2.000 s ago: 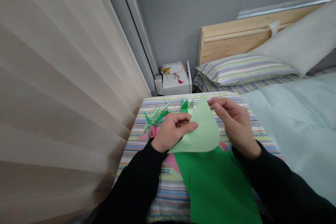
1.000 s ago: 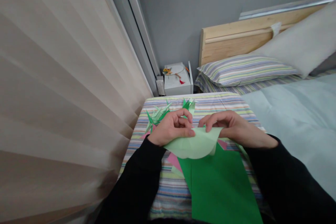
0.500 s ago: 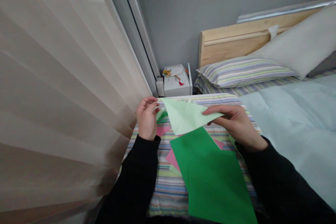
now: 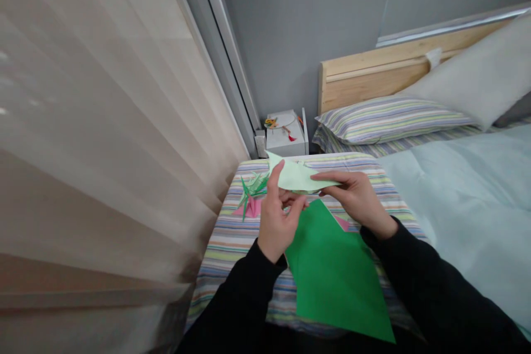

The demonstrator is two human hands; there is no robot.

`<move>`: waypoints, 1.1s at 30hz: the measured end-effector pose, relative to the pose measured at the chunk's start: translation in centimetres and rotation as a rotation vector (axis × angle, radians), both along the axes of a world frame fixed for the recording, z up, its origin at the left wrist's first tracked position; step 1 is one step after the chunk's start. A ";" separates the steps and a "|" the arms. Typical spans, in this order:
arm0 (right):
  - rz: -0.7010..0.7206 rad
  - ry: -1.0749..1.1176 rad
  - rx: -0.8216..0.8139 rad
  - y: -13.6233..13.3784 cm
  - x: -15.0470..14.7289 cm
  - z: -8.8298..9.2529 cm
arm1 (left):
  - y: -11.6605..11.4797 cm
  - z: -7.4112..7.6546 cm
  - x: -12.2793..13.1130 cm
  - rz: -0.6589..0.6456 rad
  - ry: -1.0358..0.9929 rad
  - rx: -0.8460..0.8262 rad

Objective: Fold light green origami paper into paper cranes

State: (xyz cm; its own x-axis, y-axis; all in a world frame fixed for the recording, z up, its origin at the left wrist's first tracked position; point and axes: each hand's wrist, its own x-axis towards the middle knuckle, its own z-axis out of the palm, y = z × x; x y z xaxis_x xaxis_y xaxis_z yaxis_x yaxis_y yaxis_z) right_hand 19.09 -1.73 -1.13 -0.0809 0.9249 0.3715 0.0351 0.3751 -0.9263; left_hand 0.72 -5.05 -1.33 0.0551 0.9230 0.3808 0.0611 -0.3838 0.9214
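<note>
A folded sheet of pale green paper [image 4: 296, 176] is held up above the striped cloth. My right hand [image 4: 359, 196] pinches its right end between thumb and fingers. At the paper's left part is my left hand [image 4: 279, 221], its index finger raised in front of the sheet. The thumb and other fingers of that hand are spread and bent near the lower edge, with no clear grip showing. Below both hands lie dark green paper sheets [image 4: 340, 271], with a corner of pink paper [image 4: 342, 223] showing at their upper right.
Folded green paper pieces [image 4: 254, 185] and a pink folded piece [image 4: 250, 208] lie on the striped cloth [image 4: 236, 238] at the left. A beige curtain [image 4: 124, 121] hangs close on the left. Beyond stands a white nightstand [image 4: 286, 146]; a bed [image 4: 468, 177] is at the right.
My left hand has moved right, onto the left part of the pale green paper. The paper is tilted flatter. The folded pieces at the left are now in fuller view.
</note>
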 end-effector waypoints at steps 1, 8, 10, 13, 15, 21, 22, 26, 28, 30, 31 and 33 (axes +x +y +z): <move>0.012 -0.020 -0.009 -0.4 0.0 -0.2 | 0.1 0.0 0.0 -0.002 0.047 0.022; 0.039 -0.106 0.058 -1.7 0.2 -1.6 | 1.7 0.7 -0.8 -0.010 0.470 0.273; -0.005 -0.119 0.079 -1.5 0.4 -2.2 | 2.3 0.5 -0.7 -0.002 0.524 0.305; -0.064 -0.149 0.131 -1.4 0.6 -3.1 | 3.0 -0.1 -0.4 0.027 0.590 0.362; -0.100 -0.165 0.173 -1.5 0.7 -3.4 | 3.2 -0.5 -0.2 0.078 0.614 0.418; -0.206 -0.169 0.211 -1.7 0.3 -3.4 | 3.1 -1.7 0.3 0.220 0.542 0.565; -0.255 -0.162 0.211 -1.8 0.3 -3.4 | 3.0 -1.9 0.4 0.219 0.465 0.547; -0.464 -0.103 0.228 -1.9 0.2 -3.4 | 2.5 -2.2 0.4 -0.112 0.086 0.158; -0.515 -0.089 0.279 -2.1 0.2 -3.4 | 2.6 -1.9 0.5 -0.383 0.037 -0.127; -0.504 -0.109 0.360 -2.2 0.3 -3.5 | 2.8 -1.7 0.7 -0.497 -0.037 -0.311; -0.473 -0.124 0.402 -2.2 0.3 -3.6 | 3.0 -1.7 0.9 -0.517 -0.098 -0.373; -0.383 -0.140 0.452 -2.3 0.1 -3.6 | 3.2 -1.8 1.2 -0.533 -0.223 -0.461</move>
State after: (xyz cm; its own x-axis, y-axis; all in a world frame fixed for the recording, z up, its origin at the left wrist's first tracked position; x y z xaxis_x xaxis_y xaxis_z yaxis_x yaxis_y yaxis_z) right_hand 19.21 -4.05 -4.73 0.1503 0.6511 0.7440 0.3552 0.6667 -0.6552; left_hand 1.89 -1.81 -3.17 0.5073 0.8617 0.0149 -0.2326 0.1202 0.9651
